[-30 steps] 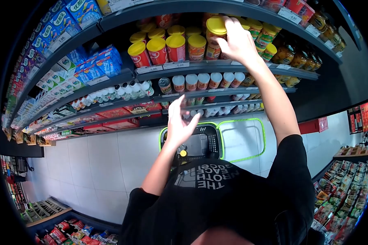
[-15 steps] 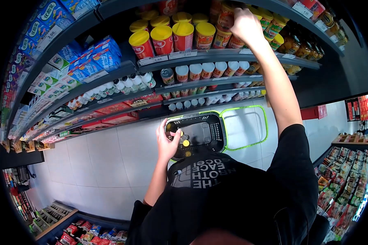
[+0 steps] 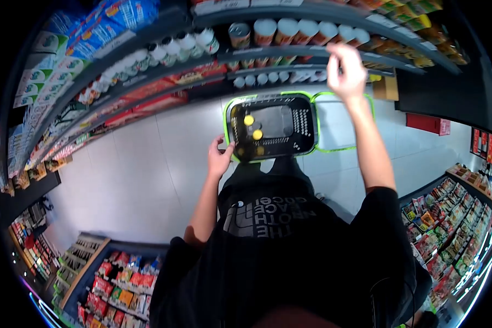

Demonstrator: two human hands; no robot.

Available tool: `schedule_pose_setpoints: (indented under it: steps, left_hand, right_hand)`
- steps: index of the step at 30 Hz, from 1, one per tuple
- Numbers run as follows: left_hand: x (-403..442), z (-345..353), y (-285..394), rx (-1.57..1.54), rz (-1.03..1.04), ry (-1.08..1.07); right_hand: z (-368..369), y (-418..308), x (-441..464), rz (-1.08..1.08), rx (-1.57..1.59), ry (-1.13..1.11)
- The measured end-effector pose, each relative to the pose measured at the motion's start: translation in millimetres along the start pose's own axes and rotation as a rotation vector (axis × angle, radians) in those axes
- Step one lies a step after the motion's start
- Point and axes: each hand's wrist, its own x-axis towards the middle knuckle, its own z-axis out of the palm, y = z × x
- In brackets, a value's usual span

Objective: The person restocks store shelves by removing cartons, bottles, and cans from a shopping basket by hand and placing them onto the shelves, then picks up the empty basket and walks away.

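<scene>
My left hand [image 3: 220, 158] is by the near left corner of a black shopping basket [image 3: 306, 128] with a bright green rim. Its thumb and fingers are apart, and I see nothing held. Inside the basket are containers with yellow lids [image 3: 249, 119]; their bodies are hard to make out. My right hand [image 3: 347, 74] is raised in front of the lower shelves, above the basket's green handle [image 3: 373, 109], which is folded out to the right. Its fingers are loosely curled with a gap to the thumb, and no item shows in it.
Ahead curve shelves with white-lidded cups [image 3: 287, 31], a dark can [image 3: 239, 35], white bottles [image 3: 187, 45] and blue packs [image 3: 112, 27]. A cardboard box [image 3: 386, 87] stands at the shelf's right end. Snack racks [image 3: 440, 229] are behind on both sides. Pale tiled floor [image 3: 142, 175] lies around the basket.
My right hand has come away from the yellow-lidded tubs on the upper shelf and down. My left hand has moved from over the basket to its edge. The view has tilted downward.
</scene>
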Motion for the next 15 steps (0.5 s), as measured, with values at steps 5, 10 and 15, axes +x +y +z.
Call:
schedule_pose_setpoints:
  steps: [5, 10, 15]
  left_hand:
    - [-1, -61, -208, 0.262, -0.774, -0.222]
    - [18, -36, -186, 0.833, -0.214, -0.213]
    - [128, 94, -181, 0.838, 0.233, -0.235]
  right_hand:
    - [73, -35, -314, 0.820, -0.079, -1.431]
    - [115, -70, -473, 0.914, -0.120, -1.742]
    - [244, -58, -545, 0.964, -0.091, -1.404]
